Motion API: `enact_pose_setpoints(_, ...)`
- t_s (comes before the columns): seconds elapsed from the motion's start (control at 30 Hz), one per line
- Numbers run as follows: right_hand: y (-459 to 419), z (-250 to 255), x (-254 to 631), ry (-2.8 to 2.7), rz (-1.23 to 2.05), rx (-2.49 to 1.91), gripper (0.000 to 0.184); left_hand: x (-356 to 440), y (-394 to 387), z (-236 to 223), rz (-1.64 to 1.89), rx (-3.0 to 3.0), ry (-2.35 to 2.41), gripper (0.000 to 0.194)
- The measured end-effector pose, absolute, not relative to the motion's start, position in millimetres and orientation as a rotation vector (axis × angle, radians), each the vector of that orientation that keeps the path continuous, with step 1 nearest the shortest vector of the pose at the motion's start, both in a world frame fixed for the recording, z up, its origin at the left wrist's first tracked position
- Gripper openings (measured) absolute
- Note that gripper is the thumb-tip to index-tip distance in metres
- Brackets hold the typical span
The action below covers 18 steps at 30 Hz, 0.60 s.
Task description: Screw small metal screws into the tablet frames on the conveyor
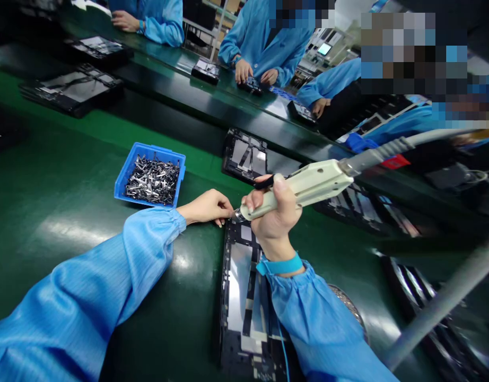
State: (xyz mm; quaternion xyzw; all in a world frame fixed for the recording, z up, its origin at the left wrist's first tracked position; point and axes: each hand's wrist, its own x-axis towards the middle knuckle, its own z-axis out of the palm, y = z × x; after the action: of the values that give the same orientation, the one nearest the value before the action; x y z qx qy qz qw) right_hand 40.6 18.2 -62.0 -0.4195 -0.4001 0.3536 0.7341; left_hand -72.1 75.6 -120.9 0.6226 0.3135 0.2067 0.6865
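My right hand (274, 215) is wrapped around a cream electric screwdriver (308, 185), its metal tip pointing left at the top corner of a black device frame (244, 297) lying on the green belt. My left hand (208, 207) rests at that same corner with fingers pinched together right beside the tip; what they hold is too small to see. A grey cable (387, 151) runs off the screwdriver to the right. Both arms wear blue sleeves, with a blue wrist strap (280, 264) on the right.
A blue bin (149, 175) of small metal parts sits to the left. More black frames (244, 156) lie on the belt and on the far bench. Across it, other people in blue coats work with their hands (252, 71). A grey bar (447, 297) crosses at right.
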Motion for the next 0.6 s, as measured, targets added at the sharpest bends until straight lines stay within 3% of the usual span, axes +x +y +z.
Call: enact_pose_setpoints(0.6, 29, -67, 36, -0.953, 0.812, -0.927, 0.035, -70, 73, -120, 0.512, 1.369, 0.741, 0.018)
